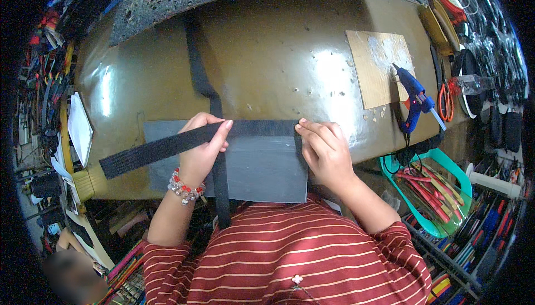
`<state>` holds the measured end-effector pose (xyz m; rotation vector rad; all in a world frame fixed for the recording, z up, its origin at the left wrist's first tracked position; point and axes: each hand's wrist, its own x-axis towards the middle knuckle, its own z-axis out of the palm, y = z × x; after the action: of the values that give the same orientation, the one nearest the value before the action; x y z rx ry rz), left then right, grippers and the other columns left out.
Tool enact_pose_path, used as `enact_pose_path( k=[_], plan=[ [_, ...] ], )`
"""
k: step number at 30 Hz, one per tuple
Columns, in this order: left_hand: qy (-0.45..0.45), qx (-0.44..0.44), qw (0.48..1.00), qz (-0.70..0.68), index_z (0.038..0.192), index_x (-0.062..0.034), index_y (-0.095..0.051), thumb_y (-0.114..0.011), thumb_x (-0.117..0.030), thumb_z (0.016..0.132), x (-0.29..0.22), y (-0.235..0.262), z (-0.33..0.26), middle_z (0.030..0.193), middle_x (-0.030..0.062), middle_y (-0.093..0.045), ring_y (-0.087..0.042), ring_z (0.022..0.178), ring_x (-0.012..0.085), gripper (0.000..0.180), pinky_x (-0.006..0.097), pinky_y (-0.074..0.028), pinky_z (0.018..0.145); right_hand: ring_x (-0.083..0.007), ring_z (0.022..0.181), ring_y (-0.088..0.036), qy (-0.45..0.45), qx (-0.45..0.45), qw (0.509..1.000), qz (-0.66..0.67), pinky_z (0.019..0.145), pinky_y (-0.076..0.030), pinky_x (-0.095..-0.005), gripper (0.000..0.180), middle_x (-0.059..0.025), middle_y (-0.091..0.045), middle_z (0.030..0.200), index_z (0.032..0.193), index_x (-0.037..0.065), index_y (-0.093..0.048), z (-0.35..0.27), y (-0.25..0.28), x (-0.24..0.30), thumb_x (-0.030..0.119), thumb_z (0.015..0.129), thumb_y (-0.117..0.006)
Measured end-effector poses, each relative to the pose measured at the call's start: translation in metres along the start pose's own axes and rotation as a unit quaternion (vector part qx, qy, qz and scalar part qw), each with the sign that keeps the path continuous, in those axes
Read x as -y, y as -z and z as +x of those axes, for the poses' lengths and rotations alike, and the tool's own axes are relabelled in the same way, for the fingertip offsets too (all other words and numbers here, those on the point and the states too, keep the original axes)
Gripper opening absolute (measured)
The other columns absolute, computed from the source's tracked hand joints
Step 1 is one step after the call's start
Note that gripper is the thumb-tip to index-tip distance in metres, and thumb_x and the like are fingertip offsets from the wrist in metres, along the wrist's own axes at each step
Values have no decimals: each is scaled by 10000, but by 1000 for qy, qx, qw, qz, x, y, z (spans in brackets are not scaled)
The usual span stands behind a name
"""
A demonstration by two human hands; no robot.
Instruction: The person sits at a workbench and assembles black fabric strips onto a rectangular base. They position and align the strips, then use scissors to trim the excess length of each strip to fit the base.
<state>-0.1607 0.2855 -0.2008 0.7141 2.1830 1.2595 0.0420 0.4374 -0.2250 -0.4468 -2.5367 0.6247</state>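
At the near edge of the surface (pixel 267 59): grey panel (pixel 267 168), rectangular, thin and smooth-faced, with faint scuffs; its near side reaches the person's striped shirt.
Black strip (pixel 150 151): flat, narrow, matt, fine woven-looking grain; right part laid along the panel's far edge, left part angled off towards the surface's left edge, free end squarely cut.
Left hand (pixel 202 146): thumb and fingers pinching the strip near mid-length; beaded bracelet (pixel 185 187) on the wrist.
Right hand (pixel 326 151): fingers bent and close together, tips at the strip's right end by the panel's far right corner; thumb's part in the grip cannot be told.
Strip, handling: probably light, pliable, not fragile; likely to skew if held at one point only. Best hold, by judgement: flat between thumb and fingers, close to the panel's edge, the other hand at the end.
Panel, handling: likely light, moderately stiff, perhaps a little slippery; best steadied by its corners.
Long black band (pixel 222 171): soft-looking, runs from the surface's far side, bends, crosses the panel, hangs over the near edge.
Right side of surface: cardboard piece (pixel 368 76), tan, crusted with pale residue; blue glue gun (pixel 415 96), hard plastic, translucent stick at its rear, beside the cardboard's right edge.
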Motion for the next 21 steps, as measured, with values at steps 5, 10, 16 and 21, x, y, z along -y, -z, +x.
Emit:
enact_pose_path(
  k=[5,10,16,21],
  plan=[
    [-14,8,1000,16,819,13,-617,-697,-163,865,1,1,0,720,57,-608,-614,553,84,199,218,-481,490,-231,943,-576,-5,0,1000,11,836,-464,-350,379,-63,-624,1123,1056,35,-645,1,1,-1,4,681,-690],
    [-37,4,999,24,806,-8,-606,-712,-152,855,5,0,2,659,28,-605,-566,497,72,186,218,-453,455,-240,924,-582,-9,1,1000,16,829,-470,-354,379,-69,-631,1119,1054,29,-650,3,3,1,-13,678,-678],
    [-52,3,997,54,771,-25,-610,-706,-171,848,3,0,2,615,30,-586,-568,527,102,191,258,-443,517,-251,901,-608,-21,3,1000,14,811,-474,-349,354,-103,-650,1081,1013,12,-666,4,4,5,-84,673,-650],
    [-52,1,996,67,760,-28,-612,-703,-176,848,2,0,2,601,31,-583,-567,543,123,196,279,-442,534,-242,937,-576,-12,10,1000,6,825,-475,-354,405,-65,-625,1130,1063,33,-651,4,4,3,-24,663,-687]
  ],
)
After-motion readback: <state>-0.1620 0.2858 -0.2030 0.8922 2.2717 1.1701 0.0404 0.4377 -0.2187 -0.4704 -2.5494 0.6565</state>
